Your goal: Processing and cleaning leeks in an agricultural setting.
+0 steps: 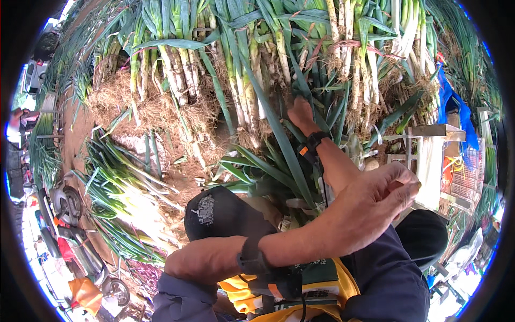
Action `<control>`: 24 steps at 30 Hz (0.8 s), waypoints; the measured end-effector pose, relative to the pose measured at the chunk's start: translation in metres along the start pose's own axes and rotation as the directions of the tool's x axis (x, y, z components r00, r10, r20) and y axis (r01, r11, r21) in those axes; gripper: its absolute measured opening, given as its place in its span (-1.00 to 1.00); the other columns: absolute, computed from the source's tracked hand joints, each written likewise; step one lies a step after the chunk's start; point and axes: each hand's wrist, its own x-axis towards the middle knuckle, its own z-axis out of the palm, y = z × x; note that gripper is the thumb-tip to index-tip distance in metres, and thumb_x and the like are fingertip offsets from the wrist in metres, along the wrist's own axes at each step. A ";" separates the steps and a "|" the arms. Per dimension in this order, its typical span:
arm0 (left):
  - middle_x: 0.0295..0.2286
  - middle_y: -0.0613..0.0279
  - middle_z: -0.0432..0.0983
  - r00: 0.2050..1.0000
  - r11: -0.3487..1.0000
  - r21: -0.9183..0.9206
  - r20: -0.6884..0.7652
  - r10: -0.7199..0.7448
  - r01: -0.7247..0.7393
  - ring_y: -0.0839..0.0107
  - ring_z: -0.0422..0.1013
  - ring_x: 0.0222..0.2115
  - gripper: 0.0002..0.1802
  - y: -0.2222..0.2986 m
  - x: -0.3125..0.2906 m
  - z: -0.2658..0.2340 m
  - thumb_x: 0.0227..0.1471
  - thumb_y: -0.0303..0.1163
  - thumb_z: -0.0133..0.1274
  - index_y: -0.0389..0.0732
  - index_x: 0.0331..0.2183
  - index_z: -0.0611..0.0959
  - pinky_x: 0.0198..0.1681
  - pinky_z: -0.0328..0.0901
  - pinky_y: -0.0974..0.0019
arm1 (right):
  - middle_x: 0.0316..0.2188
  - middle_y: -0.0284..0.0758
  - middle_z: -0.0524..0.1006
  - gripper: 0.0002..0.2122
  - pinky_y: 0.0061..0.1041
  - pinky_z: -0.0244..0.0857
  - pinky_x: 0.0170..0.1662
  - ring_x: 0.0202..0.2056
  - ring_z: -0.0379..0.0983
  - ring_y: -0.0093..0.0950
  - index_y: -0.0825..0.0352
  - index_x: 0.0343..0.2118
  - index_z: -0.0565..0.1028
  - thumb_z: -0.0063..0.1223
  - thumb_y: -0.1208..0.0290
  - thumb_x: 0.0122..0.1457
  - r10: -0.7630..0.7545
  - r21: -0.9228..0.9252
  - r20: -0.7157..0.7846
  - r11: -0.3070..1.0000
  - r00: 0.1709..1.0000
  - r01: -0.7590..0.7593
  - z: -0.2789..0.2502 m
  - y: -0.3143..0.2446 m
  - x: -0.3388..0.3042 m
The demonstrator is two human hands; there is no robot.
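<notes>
My right hand [302, 114] reaches forward into the shade between standing leek bundles. Green leek leaves [333, 115] surround it, and its fingers are mostly hidden. My left hand [378, 201] crosses over my right forearm, its fingers curled and thumb and fingertips together. Whatever might be pinched there is hidden or too small to make out. Leeks with white stems and shaggy roots [244, 99] stand across the far side. A reddish tie [351, 44] runs round one bundle. Below my right hand, loose broad leaves [273, 166] lie near my knees.
A pile of thinner green onions [120, 188] lies on the brown ground at left. Motorbikes [80, 241] stand beyond it. To the right are a pale crate-like frame [429, 161], a blue plastic sheet [453, 104] and a wire basket [466, 174].
</notes>
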 end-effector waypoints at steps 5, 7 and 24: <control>-0.41 0.45 0.33 0.998 1.000 0.020 -0.055 -0.009 0.010 0.66 0.21 -0.41 -0.79 -0.011 0.006 -0.005 0.37 -0.29 -0.07 -0.24 -0.17 0.50 -0.32 0.19 0.51 | -0.15 0.17 0.54 -0.57 -0.02 0.32 -0.02 -0.05 0.43 0.14 0.48 -0.13 0.46 0.07 0.11 0.22 0.087 0.247 -0.022 0.966 0.996 -0.079 0.004 -0.011 0.001; -0.41 0.44 0.33 0.997 0.999 0.045 -0.066 -0.026 0.029 0.66 0.21 -0.40 -0.79 -0.014 0.008 -0.003 0.37 -0.29 -0.07 -0.24 -0.15 0.51 -0.32 0.19 0.51 | -0.16 0.09 0.56 -0.61 -0.05 0.40 -0.03 -0.06 0.49 0.08 0.45 -0.14 0.42 0.22 0.25 0.11 0.069 0.110 -0.012 0.992 0.998 -0.067 0.011 -0.009 0.000; -0.30 0.38 0.44 0.966 0.977 0.140 0.180 -0.185 0.161 0.67 0.31 -0.33 -0.65 -0.017 0.036 0.033 0.36 -0.24 -0.04 -0.29 0.02 0.52 -0.23 0.28 0.53 | -0.24 0.15 0.56 -0.59 -0.03 0.38 -0.11 -0.10 0.50 0.13 0.50 -0.12 0.43 0.15 0.19 0.17 -0.275 -0.296 -0.333 0.939 0.902 0.177 0.000 0.201 0.072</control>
